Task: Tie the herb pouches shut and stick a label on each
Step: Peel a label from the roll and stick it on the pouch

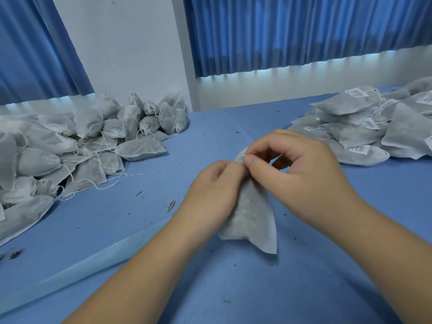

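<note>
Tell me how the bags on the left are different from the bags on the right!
The left pile looks unlabelled and trails loose white strings; the right pile wears white barcode labels. Left pouches heap up plump; right ones lie flatter. Both are greyish fabric pouches.

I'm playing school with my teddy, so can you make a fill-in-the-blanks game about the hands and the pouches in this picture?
1. The left hand and the right hand together hold ____ pouch.
2. The table under them is ____ in colour.
3. The pile with paper labels lies on the ____ side.
4. White ____ trail from the pouches of the left pile.

Missing words: one; blue; right; strings.
</note>
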`<state>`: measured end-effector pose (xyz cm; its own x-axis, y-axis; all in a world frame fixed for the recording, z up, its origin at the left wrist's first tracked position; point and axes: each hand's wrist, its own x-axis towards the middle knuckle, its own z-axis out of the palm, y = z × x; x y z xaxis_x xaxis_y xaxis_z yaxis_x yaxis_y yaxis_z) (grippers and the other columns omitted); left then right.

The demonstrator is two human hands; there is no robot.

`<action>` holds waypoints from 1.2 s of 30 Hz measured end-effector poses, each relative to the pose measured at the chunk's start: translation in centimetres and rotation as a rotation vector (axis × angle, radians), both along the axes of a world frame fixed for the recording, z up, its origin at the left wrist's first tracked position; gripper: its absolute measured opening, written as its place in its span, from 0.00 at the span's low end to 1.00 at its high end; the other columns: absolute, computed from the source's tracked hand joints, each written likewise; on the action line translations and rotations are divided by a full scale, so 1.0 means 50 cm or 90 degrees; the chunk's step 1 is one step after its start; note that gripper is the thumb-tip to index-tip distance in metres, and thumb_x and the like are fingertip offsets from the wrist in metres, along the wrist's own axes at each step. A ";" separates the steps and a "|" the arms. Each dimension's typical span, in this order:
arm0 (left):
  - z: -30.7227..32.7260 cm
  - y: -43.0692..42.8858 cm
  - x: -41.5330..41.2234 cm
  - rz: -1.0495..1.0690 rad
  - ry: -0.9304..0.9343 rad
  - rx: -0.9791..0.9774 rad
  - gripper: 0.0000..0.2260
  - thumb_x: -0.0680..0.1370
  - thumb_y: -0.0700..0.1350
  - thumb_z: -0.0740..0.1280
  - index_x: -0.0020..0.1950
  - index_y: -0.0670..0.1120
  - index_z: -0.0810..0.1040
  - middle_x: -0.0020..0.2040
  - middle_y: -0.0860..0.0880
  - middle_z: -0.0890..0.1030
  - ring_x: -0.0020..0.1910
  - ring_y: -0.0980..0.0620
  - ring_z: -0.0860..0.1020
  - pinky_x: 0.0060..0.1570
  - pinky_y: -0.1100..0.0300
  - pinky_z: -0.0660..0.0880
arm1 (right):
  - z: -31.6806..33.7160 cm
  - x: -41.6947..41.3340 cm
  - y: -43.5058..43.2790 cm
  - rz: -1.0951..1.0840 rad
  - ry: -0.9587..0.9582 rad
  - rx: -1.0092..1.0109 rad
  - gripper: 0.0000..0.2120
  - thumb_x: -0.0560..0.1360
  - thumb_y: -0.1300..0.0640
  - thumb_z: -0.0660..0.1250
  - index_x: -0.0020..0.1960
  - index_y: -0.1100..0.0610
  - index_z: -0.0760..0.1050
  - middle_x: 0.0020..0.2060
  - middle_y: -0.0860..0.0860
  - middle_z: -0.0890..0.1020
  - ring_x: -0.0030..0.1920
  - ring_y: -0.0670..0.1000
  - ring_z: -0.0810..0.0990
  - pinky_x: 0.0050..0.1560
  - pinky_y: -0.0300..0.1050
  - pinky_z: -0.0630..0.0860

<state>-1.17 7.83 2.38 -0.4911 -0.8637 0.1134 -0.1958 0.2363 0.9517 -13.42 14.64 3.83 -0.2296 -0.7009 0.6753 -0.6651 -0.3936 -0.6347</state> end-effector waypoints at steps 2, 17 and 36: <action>0.001 -0.001 -0.002 -0.079 0.049 0.128 0.19 0.70 0.54 0.62 0.50 0.42 0.80 0.42 0.48 0.83 0.44 0.52 0.80 0.44 0.55 0.77 | -0.001 -0.006 -0.001 -0.014 0.005 -0.011 0.06 0.70 0.59 0.69 0.36 0.50 0.79 0.34 0.45 0.80 0.40 0.47 0.79 0.41 0.40 0.74; -0.005 -0.010 0.010 -0.003 0.195 0.112 0.09 0.72 0.46 0.70 0.49 0.44 0.80 0.40 0.49 0.82 0.37 0.53 0.81 0.35 0.61 0.76 | -0.012 -0.019 -0.007 -0.103 0.255 -0.069 0.06 0.72 0.57 0.69 0.43 0.53 0.85 0.36 0.49 0.79 0.38 0.50 0.75 0.38 0.50 0.74; 0.042 -0.068 0.059 0.100 0.199 0.149 0.03 0.73 0.44 0.70 0.43 0.47 0.83 0.35 0.47 0.79 0.33 0.48 0.78 0.33 0.57 0.73 | -0.008 -0.046 -0.019 -0.039 0.024 0.015 0.10 0.74 0.59 0.66 0.51 0.48 0.81 0.42 0.43 0.79 0.45 0.41 0.77 0.46 0.33 0.71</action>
<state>1.79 4.44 4.47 -0.3241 -0.9456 0.0274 0.0937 -0.0033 0.9956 -15.74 13.69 3.41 -0.2476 -0.7022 0.6676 -0.7108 -0.3366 -0.6176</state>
